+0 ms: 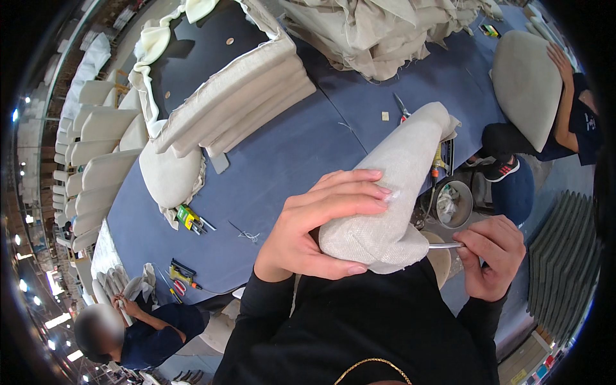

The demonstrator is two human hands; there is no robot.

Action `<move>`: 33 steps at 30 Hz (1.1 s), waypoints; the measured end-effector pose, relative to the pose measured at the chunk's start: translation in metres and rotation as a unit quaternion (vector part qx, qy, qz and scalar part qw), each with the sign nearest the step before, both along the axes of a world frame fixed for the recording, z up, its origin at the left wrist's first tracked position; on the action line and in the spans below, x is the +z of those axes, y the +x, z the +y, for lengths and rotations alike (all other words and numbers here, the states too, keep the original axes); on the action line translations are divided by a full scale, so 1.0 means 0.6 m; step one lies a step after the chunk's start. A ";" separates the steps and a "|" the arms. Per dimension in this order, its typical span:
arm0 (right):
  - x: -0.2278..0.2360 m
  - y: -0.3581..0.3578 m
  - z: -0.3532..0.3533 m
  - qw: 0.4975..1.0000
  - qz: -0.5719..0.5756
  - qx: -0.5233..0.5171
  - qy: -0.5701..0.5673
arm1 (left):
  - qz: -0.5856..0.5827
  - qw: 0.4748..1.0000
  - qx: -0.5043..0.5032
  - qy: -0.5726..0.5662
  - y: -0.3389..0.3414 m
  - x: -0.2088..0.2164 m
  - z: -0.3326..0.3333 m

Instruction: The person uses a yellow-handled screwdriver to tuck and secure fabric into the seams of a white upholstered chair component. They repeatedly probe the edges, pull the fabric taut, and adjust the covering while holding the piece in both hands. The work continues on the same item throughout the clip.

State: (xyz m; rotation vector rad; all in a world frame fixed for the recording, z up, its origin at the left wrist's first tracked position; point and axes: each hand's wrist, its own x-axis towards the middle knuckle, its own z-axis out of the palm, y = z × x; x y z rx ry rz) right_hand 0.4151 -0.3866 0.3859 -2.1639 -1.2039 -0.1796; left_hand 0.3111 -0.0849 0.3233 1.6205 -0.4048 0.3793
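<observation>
A chair pad covered in beige woven fabric (401, 151) is tilted on edge in front of me, its near end close to my body. My left hand (327, 224) grips that near end, fingers laid over the top and thumb along the lower side. In my right hand (493, 256) is a thin metal rod-shaped tool (444, 245), pinched between thumb and fingers. Its tip meets the loose fabric fold at the pad's lower right corner, where the end is hidden. Scissors (401, 108) and a yellow-and-black staple gun (440, 159) lie partly behind the pad.
The blue table (269, 173) bears stacked beige pads (237, 102), a fabric heap (378, 32), another pad (170, 170) and a green-yellow box (189, 218). Below its right edge stands a metal bucket (454, 204). Co-workers sit at right (581, 122) and lower left (154, 333).
</observation>
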 end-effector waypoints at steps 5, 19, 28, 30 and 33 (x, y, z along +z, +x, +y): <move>-0.032 0.045 -0.047 0.999 0.044 0.012 0.008 | -0.004 1.000 0.009 -0.002 -0.002 -0.004 0.009; -0.079 0.068 -0.020 0.698 0.517 0.115 0.481 | 0.009 0.997 -0.080 -0.021 0.048 -0.007 -0.031; 0.000 0.051 0.009 0.825 0.344 0.231 0.384 | 0.067 0.992 -0.085 0.072 0.074 0.026 -0.074; -0.008 0.054 0.017 0.836 0.349 0.230 0.354 | 0.062 0.992 -0.076 0.074 0.072 0.022 -0.078; -0.004 0.057 0.009 0.817 0.328 0.176 0.440 | 0.047 0.993 -0.081 0.071 0.074 0.019 -0.077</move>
